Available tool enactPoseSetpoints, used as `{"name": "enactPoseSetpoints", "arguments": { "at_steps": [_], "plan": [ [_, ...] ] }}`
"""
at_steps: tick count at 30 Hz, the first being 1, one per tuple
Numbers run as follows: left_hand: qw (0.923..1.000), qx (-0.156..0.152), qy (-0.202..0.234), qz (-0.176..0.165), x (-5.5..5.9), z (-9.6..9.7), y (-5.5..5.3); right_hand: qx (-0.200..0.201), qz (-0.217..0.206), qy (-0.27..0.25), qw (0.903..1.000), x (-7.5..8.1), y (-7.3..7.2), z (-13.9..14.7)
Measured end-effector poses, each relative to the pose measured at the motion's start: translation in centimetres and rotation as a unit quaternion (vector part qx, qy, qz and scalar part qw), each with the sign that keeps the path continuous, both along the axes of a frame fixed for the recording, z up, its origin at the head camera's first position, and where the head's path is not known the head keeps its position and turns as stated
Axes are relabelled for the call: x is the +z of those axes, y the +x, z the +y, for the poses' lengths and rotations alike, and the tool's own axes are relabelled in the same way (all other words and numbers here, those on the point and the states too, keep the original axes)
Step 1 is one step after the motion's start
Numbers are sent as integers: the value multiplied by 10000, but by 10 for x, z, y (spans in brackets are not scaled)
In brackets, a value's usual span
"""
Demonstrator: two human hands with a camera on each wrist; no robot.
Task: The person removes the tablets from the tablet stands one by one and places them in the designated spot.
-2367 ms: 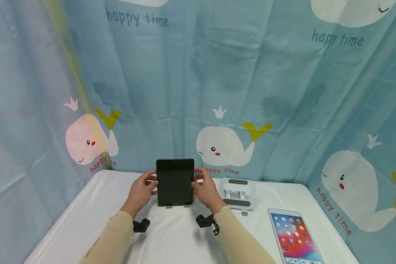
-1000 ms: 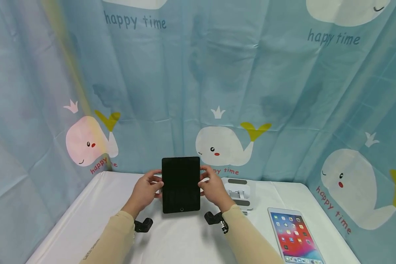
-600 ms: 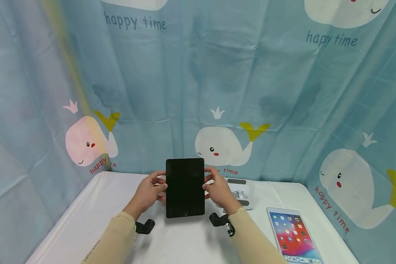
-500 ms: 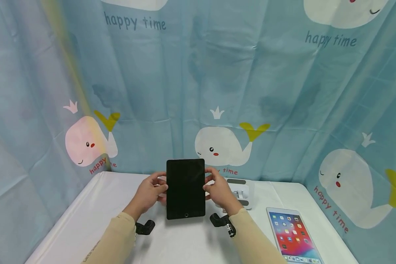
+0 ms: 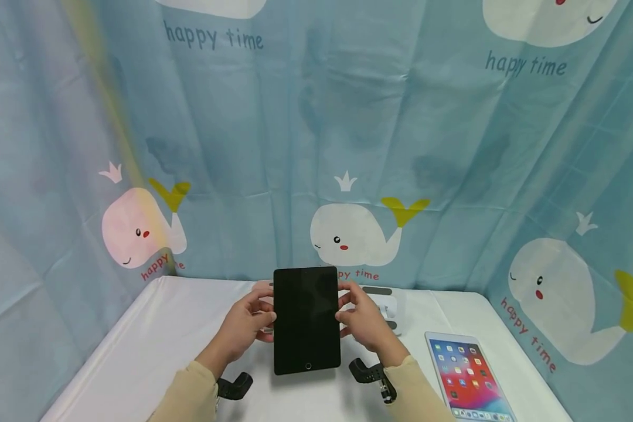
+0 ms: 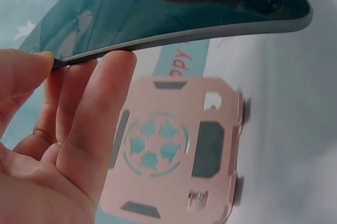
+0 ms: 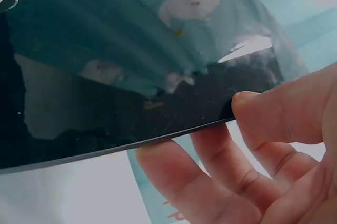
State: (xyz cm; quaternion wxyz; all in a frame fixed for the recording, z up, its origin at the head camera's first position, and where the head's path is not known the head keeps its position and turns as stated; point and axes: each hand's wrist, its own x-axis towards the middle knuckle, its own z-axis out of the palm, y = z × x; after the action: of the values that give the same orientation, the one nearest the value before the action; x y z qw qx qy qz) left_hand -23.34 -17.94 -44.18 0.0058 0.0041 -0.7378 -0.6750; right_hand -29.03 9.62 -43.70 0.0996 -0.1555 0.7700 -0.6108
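Observation:
A black tablet (image 5: 306,319) with a dark screen and a round home button is held up at mid-table, its screen facing me. My left hand (image 5: 242,325) pinches its left edge, thumb on the front and fingers behind. At the opposite edge my right hand (image 5: 369,322) grips it the same way. Behind the tablet, a pink tablet stand (image 6: 168,187) with grey pads and a cut-out wheel pattern shows in the left wrist view; the head view mostly hides it. The screen reflects the curtain in the right wrist view (image 7: 105,103).
To the right lies a white tablet (image 5: 466,375) with its home screen lit. A white-and-grey stand (image 5: 395,308) sits near the back, partly covered by my right hand. A blue whale-print curtain (image 5: 274,146) hangs behind the white-covered table (image 5: 153,340).
The black tablet has come off the small lips it stood on. Both hands have brought it nearer to me and to the right, and their grip stays the same.

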Motion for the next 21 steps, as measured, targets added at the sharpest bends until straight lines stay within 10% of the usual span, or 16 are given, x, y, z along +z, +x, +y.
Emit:
{"name": "enactPoseSetpoints", "arguments": {
  "at_steps": [21],
  "plan": [
    [9978, -359, 433, -364, -15, 20, 28, 502, -617, -588, 9951, -21, 28, 31]
  ]
}}
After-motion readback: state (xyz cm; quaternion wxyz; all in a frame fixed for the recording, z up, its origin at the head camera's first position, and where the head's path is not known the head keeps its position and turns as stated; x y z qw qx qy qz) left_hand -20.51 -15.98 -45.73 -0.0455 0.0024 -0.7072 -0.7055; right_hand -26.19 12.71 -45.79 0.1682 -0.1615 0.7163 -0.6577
